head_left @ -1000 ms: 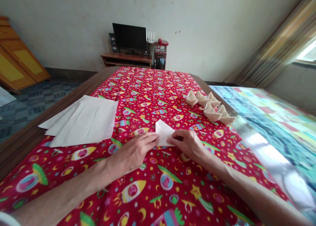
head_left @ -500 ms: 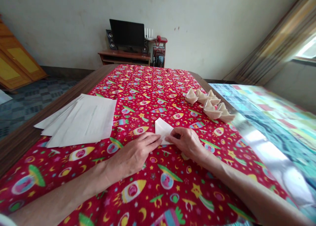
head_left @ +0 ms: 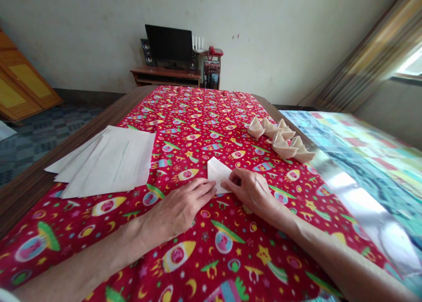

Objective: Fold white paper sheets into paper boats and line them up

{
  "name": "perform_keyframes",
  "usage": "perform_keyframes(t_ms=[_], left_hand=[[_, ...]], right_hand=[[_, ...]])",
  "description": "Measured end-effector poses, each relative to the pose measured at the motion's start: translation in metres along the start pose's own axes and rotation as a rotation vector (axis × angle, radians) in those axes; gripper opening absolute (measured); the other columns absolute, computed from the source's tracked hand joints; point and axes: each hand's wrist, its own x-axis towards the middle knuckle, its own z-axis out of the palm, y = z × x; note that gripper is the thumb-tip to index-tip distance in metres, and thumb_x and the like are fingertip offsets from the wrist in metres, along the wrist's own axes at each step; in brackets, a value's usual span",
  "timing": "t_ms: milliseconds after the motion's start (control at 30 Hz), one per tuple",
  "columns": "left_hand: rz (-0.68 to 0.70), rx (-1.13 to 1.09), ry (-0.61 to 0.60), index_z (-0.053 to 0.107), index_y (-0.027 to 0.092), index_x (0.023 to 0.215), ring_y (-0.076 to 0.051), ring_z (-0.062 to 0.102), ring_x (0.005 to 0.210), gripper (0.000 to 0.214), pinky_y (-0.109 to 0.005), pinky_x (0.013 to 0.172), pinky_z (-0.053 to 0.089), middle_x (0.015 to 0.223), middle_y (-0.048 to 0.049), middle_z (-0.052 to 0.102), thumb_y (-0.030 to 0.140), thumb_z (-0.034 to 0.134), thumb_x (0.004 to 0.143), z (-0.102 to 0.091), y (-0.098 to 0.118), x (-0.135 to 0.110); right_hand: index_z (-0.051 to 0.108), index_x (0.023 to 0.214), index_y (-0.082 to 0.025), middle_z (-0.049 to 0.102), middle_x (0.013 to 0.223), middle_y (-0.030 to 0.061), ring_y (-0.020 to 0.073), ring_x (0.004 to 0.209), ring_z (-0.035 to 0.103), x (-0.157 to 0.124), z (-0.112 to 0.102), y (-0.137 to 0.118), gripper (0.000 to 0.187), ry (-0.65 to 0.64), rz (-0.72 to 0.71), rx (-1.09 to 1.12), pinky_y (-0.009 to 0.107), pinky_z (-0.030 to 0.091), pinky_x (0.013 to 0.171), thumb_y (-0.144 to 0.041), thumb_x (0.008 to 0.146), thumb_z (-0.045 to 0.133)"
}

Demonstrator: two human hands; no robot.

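A small piece of folded white paper (head_left: 217,169) lies on the red patterned cloth in front of me, one corner pointing away. My left hand (head_left: 184,205) has its fingers close together, with fingertips and thumb meeting at the paper's left lower edge. At the right edge, my right hand (head_left: 252,190) pinches the paper between thumb and curled fingers. Its other fingertips are partly hidden. To the left is a fanned stack of white paper sheets (head_left: 112,163). Several folded paper pieces (head_left: 283,144), shaped like little boats, sit in a cluster at the right.
The red cloth (head_left: 198,135) covers most of a brown wooden table (head_left: 115,106). A bed-like surface with a colourful cover (head_left: 369,148) adjoins on the right. Beyond the table's far end stands a desk (head_left: 166,73) with a monitor (head_left: 169,42), speakers and a red telephone (head_left: 212,52).
Both hands stay at the folded paper, with only slight shifts of the fingers. The stack and the folded pieces remain in place.
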Motion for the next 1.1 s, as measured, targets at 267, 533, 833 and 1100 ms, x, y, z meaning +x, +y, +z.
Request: perform_keyframes(t_ms=[267,533,833,1100], left_hand=[[-0.006,0.003,-0.028,0.041,0.014,0.136,-0.021,0.035,0.129,0.053,-0.037,0.105,0.043,0.137,-0.0087,0.046,0.001,0.037,0.084,-0.002,0.001,0.0],[0.0,-0.001,-0.026,0.041,0.014,0.136,-0.021,0.036,0.128,0.054,-0.038,0.106,0.041,0.136,-0.0089,0.046,0.0,0.037,0.084,-0.004,0.001,0.002],[0.033,0.02,-0.088,0.046,0.013,0.133,-0.02,0.033,0.133,0.056,-0.036,0.108,0.038,0.138,-0.0082,0.047,-0.003,0.036,0.08,-0.008,-0.004,-0.003],[0.094,-0.16,-0.014,0.057,0.018,0.123,-0.018,0.052,0.119,0.044,-0.035,0.102,0.043,0.126,-0.0072,0.059,0.003,0.037,0.087,-0.013,-0.026,0.002]], right_hand=[[0.061,0.092,-0.019,0.06,0.086,0.0053,0.0157,0.078,0.052,-0.012,-0.002,0.001,0.015,0.148,-0.444,-0.144,0.026,0.04,0.065,-0.018,0.091,0.046],[0.061,0.101,-0.019,0.055,0.09,0.0065,0.0162,0.08,0.05,-0.021,-0.004,-0.006,0.017,-0.025,-0.538,-0.261,0.024,0.041,0.059,-0.021,0.093,0.046],[0.059,0.102,-0.019,0.054,0.095,0.0073,0.0171,0.082,0.051,-0.025,-0.015,-0.001,0.019,-0.135,-0.506,-0.258,0.028,0.047,0.065,-0.029,0.093,0.047],[0.058,0.1,-0.019,0.054,0.095,0.0071,0.0174,0.083,0.051,-0.027,-0.017,0.0,0.023,-0.145,-0.5,-0.295,0.029,0.046,0.069,-0.032,0.095,0.039]])
